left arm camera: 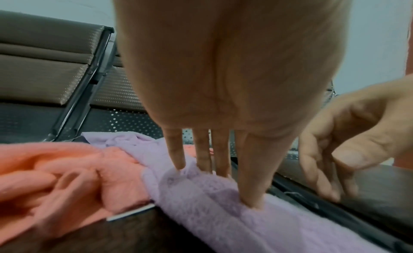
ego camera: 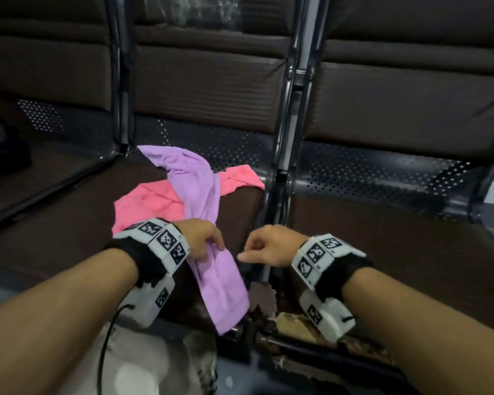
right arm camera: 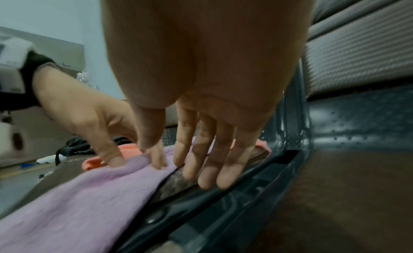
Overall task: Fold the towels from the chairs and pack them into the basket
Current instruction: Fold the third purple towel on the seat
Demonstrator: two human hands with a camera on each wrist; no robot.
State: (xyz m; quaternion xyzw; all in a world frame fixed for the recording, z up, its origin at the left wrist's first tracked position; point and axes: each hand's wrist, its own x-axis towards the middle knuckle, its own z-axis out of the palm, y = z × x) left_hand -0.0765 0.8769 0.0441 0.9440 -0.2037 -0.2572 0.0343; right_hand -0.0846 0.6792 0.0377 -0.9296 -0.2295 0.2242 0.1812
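The lilac towel (ego camera: 208,223) is lying as a long, loosely bunched strip across the brown chair seat (ego camera: 69,223), running from centre frame down toward the lower middle, where its end is hanging over the seat's front edge. It is crossing over a crumpled pink towel (ego camera: 146,203) spread just behind it. The left hand (ego camera: 201,238) is pinching the lilac strip, fingers (left arm camera: 178,154) pressing into the fabric. The right hand (ego camera: 265,246) is hovering just right of the strip, fingers (right arm camera: 205,159) loosely curled, holding nothing.
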